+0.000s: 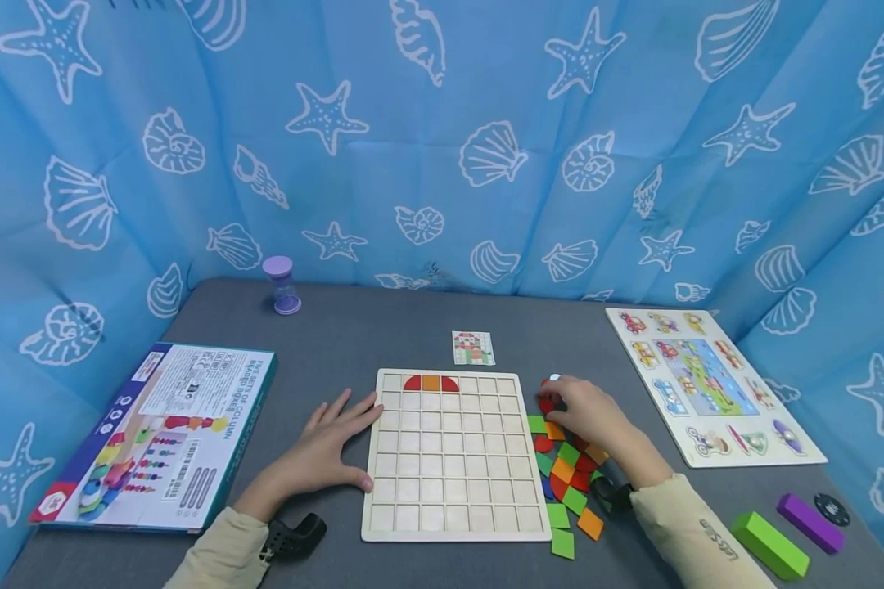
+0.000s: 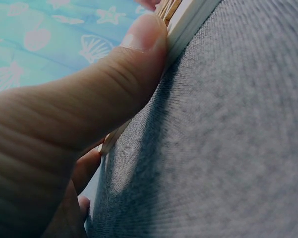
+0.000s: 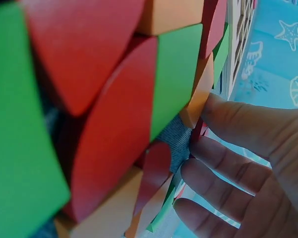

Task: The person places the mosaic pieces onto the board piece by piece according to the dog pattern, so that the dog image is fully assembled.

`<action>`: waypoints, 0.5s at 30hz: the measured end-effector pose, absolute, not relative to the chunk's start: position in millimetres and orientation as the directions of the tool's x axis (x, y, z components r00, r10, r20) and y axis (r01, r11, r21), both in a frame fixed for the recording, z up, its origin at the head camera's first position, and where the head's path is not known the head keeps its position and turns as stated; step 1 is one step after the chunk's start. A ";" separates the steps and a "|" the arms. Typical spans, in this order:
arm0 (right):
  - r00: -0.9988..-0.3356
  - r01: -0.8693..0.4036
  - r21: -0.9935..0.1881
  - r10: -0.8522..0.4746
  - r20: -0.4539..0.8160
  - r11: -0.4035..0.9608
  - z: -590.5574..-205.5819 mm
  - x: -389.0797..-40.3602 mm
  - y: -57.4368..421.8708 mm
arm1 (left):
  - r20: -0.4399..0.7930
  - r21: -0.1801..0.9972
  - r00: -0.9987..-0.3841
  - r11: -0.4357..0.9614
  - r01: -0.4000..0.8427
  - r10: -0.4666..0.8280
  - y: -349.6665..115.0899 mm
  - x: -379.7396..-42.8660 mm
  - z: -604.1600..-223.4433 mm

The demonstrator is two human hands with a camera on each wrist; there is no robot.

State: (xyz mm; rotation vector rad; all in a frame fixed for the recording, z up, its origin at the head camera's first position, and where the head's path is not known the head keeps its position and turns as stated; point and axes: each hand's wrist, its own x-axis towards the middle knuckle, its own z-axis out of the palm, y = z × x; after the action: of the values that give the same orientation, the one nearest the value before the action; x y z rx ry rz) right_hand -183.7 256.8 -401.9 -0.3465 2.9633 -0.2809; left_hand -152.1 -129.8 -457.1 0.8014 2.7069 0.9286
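Observation:
A square wooden grid board (image 1: 432, 533) lies on the table. In its top row sit two red quarter-circle pieces (image 1: 412, 383) with an orange square (image 1: 430, 383) between them. My left hand (image 1: 327, 450) rests at the board's left side, fingers spread, with the thumb against its edge in the left wrist view. My right hand (image 1: 588, 411) is beyond the board's right edge, at the far end of a pile of green, orange, red and blue pieces. Between its thumb and curled fingers, a red piece (image 3: 201, 130) shows, partly hidden by the fingers.
A small pattern card (image 1: 473, 348) lies behind the board. At the left are a boxed toy (image 1: 199, 384) and a purple sand timer (image 1: 283, 286). A picture peg puzzle (image 1: 714, 384), a green block (image 1: 769, 544) and a purple block (image 1: 810, 523) lie at the right.

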 end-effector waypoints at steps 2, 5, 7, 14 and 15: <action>-0.962 -0.212 -0.202 -0.240 -0.128 0.956 -401.7 -184.4 256.5 | 0.011 0.612 -0.842 0.663 0.432 0.539 -129.7 -151.8 -456.6; -0.962 -0.209 -0.205 -0.239 -0.135 0.956 -400.6 -185.2 256.0 | 0.008 0.614 -0.844 0.663 0.427 0.536 -129.5 -151.5 -456.2; -0.960 -0.211 -0.212 -0.243 -0.139 0.954 -400.1 -185.8 256.2 | 0.007 0.616 -0.845 0.663 0.425 0.535 -129.5 -151.4 -456.1; -0.957 -0.211 -0.229 -0.248 -0.150 0.950 -401.2 -186.2 258.4 | -0.003 0.614 -0.843 0.666 0.422 0.537 -128.6 -150.7 -452.2; -0.958 -0.211 -0.223 -0.247 -0.148 0.952 -401.3 -186.1 258.8 | -0.005 0.613 -0.843 0.667 0.422 0.538 -128.4 -150.6 -451.7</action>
State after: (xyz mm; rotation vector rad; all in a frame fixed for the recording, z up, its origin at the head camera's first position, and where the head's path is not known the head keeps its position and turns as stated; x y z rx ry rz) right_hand -186.1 258.8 -401.3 -0.3467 2.9303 -0.3074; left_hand -150.6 -128.4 -451.7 0.7842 2.6962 0.9222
